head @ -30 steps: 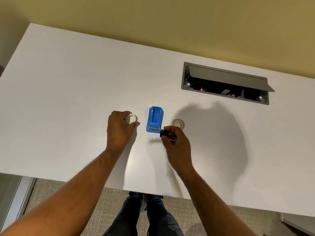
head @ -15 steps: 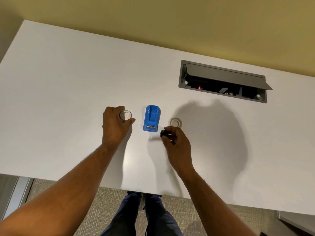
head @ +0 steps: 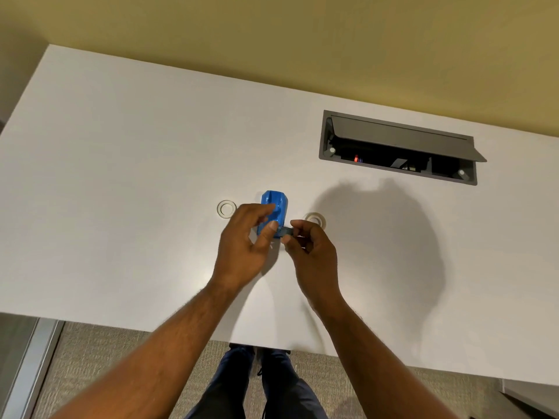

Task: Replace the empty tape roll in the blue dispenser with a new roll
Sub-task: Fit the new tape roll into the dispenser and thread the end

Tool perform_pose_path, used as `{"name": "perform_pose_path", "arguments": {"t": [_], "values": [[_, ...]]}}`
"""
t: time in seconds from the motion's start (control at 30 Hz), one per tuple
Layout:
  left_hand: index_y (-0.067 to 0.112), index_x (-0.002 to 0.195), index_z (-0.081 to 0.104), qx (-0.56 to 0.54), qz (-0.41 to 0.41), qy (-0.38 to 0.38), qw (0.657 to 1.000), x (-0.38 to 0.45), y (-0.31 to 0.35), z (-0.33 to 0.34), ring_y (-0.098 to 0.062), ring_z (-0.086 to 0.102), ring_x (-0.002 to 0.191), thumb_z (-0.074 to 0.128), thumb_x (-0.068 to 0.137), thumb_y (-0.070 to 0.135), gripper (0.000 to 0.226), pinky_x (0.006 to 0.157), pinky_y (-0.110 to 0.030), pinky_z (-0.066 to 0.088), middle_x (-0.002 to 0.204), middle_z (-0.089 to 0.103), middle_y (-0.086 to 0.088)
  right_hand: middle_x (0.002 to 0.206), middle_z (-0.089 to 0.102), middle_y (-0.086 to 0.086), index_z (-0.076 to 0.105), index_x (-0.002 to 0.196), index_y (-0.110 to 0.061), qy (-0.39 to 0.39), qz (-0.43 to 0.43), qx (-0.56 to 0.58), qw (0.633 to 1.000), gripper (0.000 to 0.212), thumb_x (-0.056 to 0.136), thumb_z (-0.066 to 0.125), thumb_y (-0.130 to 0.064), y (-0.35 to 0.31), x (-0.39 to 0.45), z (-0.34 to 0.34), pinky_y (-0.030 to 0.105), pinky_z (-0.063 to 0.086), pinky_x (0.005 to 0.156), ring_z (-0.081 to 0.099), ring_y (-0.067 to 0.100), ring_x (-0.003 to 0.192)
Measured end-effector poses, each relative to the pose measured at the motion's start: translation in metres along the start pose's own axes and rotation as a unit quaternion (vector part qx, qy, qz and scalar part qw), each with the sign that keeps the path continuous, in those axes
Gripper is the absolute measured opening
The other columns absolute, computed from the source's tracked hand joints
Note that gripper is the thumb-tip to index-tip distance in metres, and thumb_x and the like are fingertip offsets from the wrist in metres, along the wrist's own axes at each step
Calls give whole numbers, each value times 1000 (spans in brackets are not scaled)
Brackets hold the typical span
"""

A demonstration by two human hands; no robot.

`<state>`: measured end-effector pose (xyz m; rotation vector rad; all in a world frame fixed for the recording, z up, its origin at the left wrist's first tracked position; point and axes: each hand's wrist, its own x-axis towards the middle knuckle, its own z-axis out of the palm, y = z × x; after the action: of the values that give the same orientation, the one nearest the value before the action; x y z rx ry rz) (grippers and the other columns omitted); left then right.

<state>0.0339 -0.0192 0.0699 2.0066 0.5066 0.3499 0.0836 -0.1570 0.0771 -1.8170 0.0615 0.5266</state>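
The blue dispenser (head: 276, 207) stands on the white table (head: 121, 192), partly hidden by my left hand. A clear ring-shaped roll (head: 226, 208) lies flat to its left, apart from my hands. Another roll (head: 316, 218) lies flat to the dispenser's right, just beyond my right hand. My right hand (head: 311, 252) pinches a small dark spindle piece (head: 286, 231) above the table in front of the dispenser. My left hand (head: 245, 243) has its fingers over the dispenser's near end and its thumb tip at the dark piece; whether it grips anything is unclear.
An open grey cable hatch (head: 399, 146) is set in the table at the back right, its lid tilted up. The table's near edge runs just below my forearms, with my legs and carpet beneath. A yellow wall stands behind the table.
My left hand let go of the clear roll on the left and moved right to the dispenser and dark piece. The right hand kept the dark piece and stayed in place.
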Motion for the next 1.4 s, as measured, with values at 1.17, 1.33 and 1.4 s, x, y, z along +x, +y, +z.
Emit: {"name": "perform_pose_path", "arguments": {"t": [1.17, 1.33, 1.4], "values": [[24, 128, 67, 19, 6, -42, 999, 1, -8, 0, 1, 64, 105, 66, 97, 11, 34, 91, -7, 44, 114, 65, 18, 135, 53, 5, 51, 139, -16, 62, -80, -313, 944, 61, 82, 72, -6, 28, 49, -37, 23, 36, 97, 50, 24, 123], [27, 128, 66, 13, 1, -44, 999, 2, -8, -1, -1, 65, 103, 66, 97, 12, 34, 91, -12, 48, 113, 65, 19, 131, 57, 1, 50, 136, -20, 48, -111, -378, 918, 64, 79, 79, -21, 28, 54, -29, 22, 35, 90, 51, 23, 116], [26, 127, 66, 14, 2, -44, 999, 2, -7, -1, -3, 66, 102, 66, 97, 11, 34, 91, -14, 49, 114, 65, 17, 129, 58, 0, 50, 135, -21, 51, -116, -377, 917, 63, 79, 79, -22, 28, 55, -25, 22, 37, 87, 51, 22, 115]]}}
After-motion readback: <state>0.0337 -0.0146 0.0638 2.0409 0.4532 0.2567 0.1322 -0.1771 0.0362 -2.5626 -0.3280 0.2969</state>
